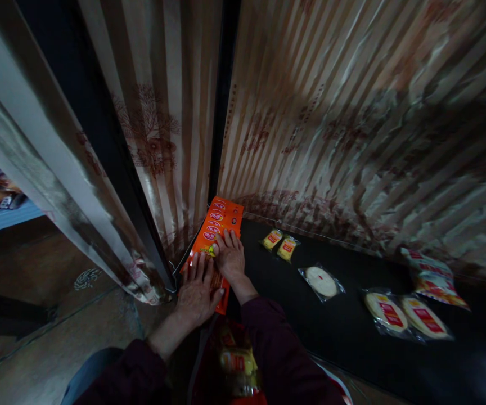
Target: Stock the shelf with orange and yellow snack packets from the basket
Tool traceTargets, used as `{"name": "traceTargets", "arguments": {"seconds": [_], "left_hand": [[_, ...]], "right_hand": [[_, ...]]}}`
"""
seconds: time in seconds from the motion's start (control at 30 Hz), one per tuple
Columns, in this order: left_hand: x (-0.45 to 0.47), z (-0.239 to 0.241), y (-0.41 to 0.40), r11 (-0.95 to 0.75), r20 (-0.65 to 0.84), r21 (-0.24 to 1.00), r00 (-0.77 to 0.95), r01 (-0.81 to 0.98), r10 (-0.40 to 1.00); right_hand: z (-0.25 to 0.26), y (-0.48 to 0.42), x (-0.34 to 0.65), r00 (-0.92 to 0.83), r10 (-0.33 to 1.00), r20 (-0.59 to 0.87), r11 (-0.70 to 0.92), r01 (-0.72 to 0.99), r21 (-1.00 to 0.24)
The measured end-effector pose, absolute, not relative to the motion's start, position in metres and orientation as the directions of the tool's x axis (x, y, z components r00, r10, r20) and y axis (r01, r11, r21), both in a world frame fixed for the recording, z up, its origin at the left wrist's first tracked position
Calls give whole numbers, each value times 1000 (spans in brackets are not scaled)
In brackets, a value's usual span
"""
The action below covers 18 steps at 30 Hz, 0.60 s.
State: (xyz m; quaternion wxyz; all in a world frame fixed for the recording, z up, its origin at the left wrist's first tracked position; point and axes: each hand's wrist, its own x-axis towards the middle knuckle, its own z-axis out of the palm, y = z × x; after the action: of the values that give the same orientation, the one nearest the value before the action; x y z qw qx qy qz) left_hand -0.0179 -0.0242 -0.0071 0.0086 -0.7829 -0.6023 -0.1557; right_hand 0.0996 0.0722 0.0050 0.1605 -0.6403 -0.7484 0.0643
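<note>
Both palms lie on a flat orange printed packet (pixel 219 218) at the left end of a black shelf. My left hand (pixel 197 289) rests on its nearer part, fingers stretched out and thumb apart. Farther up, my right hand (pixel 230 256) lies flat on the packet's right side, its fingers extended. Part of the packet is hidden under the hands. Right of it, two small yellow wrapped snacks (pixel 279 244) lie on the shelf. Below my arms, more yellow packs (pixel 238 360) sit in a dark red bag or container, partly covered by my sleeve.
The black shelf (pixel 293 301) runs right, bearing a round white wrapped cake (pixel 321 281), two oval wrapped cakes (pixel 386 312) and a snack bag (pixel 435 278). Striped curtain-like sheeting (pixel 310 112) backs it. A dark metal post (pixel 112 140) stands at left, near a blue shelf (pixel 7 220).
</note>
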Motion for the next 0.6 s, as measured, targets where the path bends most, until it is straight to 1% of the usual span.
{"name": "traceTargets", "arguments": {"seconds": [0.13,0.27,0.4,0.47,0.53,0.6], "left_hand": [[-21,-8,-26,-254,215,201,211,946,954],[-21,-10,-25,-254,208,199,212,946,955],[-20,-11,-24,-251,201,190,213,949,956],[-20,-12,-24,-254,198,194,216,947,956],[-20,-11,-25,-254,193,200,216,946,957],[-21,-11,-26,-258,196,197,220,946,956]], "right_hand": [[5,69,99,-113,979,170,163,935,-315],[2,55,98,-53,978,200,119,935,-334],[1,46,95,-85,989,117,121,929,-348],[4,43,95,-95,990,100,124,928,-352],[7,37,99,-93,987,130,135,922,-363],[10,23,104,-87,976,202,158,916,-368]]}}
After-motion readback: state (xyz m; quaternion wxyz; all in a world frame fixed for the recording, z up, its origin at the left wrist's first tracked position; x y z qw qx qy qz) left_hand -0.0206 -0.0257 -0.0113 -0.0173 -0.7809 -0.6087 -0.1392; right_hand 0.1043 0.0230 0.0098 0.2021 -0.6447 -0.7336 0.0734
